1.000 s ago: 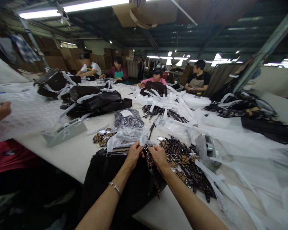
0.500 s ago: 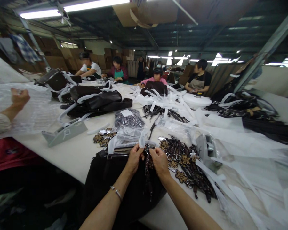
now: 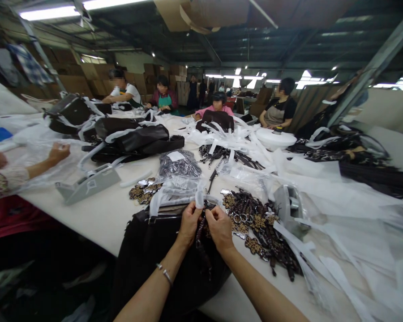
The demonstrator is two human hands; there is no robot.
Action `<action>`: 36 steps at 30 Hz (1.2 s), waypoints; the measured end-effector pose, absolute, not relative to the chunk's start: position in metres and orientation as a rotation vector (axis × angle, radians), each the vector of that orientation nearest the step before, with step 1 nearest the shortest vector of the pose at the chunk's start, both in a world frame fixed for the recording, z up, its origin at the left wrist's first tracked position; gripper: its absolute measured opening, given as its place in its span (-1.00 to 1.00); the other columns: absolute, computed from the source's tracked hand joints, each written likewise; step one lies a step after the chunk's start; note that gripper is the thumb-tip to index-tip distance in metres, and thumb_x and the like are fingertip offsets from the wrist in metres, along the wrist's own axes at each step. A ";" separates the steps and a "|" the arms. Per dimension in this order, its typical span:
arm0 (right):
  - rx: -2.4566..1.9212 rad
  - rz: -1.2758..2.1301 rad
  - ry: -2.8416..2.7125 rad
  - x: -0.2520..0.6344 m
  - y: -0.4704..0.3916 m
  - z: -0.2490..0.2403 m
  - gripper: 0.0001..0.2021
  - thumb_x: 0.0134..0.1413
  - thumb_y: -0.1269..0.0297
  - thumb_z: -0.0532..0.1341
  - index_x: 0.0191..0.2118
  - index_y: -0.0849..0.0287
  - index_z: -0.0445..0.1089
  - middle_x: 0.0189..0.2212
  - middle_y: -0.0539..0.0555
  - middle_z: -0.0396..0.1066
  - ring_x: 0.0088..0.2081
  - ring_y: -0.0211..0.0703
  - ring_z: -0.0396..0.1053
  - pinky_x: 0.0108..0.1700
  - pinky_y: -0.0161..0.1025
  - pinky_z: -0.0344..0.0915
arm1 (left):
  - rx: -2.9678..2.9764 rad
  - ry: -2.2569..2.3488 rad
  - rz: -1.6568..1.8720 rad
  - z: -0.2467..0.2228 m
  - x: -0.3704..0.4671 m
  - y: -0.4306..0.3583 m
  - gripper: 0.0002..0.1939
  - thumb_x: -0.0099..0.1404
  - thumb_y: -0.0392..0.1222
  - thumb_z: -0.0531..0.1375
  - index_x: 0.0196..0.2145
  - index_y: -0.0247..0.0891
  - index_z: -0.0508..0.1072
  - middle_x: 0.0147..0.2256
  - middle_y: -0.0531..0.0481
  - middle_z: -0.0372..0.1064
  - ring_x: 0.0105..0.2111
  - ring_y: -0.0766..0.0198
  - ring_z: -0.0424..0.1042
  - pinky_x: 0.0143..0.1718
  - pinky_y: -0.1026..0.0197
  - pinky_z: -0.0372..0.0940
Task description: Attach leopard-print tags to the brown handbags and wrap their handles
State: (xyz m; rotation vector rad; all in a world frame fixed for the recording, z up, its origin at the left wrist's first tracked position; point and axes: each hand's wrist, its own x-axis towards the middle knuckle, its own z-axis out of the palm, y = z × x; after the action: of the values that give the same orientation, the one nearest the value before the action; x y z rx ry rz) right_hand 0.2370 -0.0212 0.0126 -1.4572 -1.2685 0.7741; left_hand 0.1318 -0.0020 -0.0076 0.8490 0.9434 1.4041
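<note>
A dark handbag (image 3: pixel 147 264) lies at the table edge in front of me, its handle (image 3: pixel 199 197) wrapped in white foam. At the handle's base my left hand (image 3: pixel 190 226) is closed in a pinch, and what its fingertips grip is hidden. My right hand (image 3: pixel 220 228) pinches the top of a braided bag charm (image 3: pixel 201 250), close against the left fingertips. The charm hangs down over the bag front. Right of my hands lies a pile of similar braided charms (image 3: pixel 275 241) with metal rings and leopard-print flower tags (image 3: pixel 253 245).
Beyond the bag sits a clear plastic bag of dark parts (image 3: pixel 179 165). Grey tape dispensers (image 3: pixel 90 185) stand on both sides. Dark bags (image 3: pixel 130 141) and white foam strips (image 3: pixel 235 134) cover the table farther off. A co-worker's hand (image 3: pixel 58 153) handles plastic film at left.
My hands have drawn closer together at the handle's base, and the metal ring seen between them is now covered. The charm swings slightly left. The co-worker's hand at left moved right and down.
</note>
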 end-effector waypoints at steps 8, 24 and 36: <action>-1.350 1.207 -1.367 0.254 -0.010 0.012 -0.66 -0.04 0.02 0.23 -0.59 0.14 0.22 -0.67 -0.12 0.15 -0.58 -0.31 0.08 -0.52 -0.35 0.04 | 0.812 0.933 1.320 -0.016 0.125 0.002 -0.55 0.03 0.12 0.36 -0.33 -0.31 0.41 -0.63 0.22 0.12 -0.66 0.49 0.04 -0.63 0.38 0.02; -1.168 1.641 -1.406 0.276 -0.020 0.024 -0.72 -0.07 0.13 0.29 -0.27 0.21 0.53 -0.44 0.00 0.50 -0.45 -0.25 0.34 -0.37 -0.33 0.23 | 0.815 1.206 1.045 0.006 0.102 -0.045 -0.60 0.02 0.00 0.36 -0.28 -0.32 0.42 -0.40 -0.01 0.42 -0.44 0.29 0.41 -0.46 0.28 0.32; -1.285 1.539 -1.396 0.272 -0.023 0.024 -0.75 -0.11 0.12 0.28 -0.36 0.21 0.51 -0.54 -0.02 0.44 -0.53 -0.25 0.30 -0.49 -0.34 0.20 | 0.999 1.184 1.025 0.010 0.100 -0.048 -0.70 0.01 -0.08 0.35 -0.33 -0.30 0.47 -0.48 0.03 0.43 -0.55 0.34 0.36 -0.50 0.31 0.23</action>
State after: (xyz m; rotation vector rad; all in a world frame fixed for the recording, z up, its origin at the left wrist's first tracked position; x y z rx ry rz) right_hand 0.2715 -0.0231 0.0236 -1.2847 -1.3957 1.5386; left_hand 0.0998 -0.0481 0.0101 0.9990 1.1840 1.0249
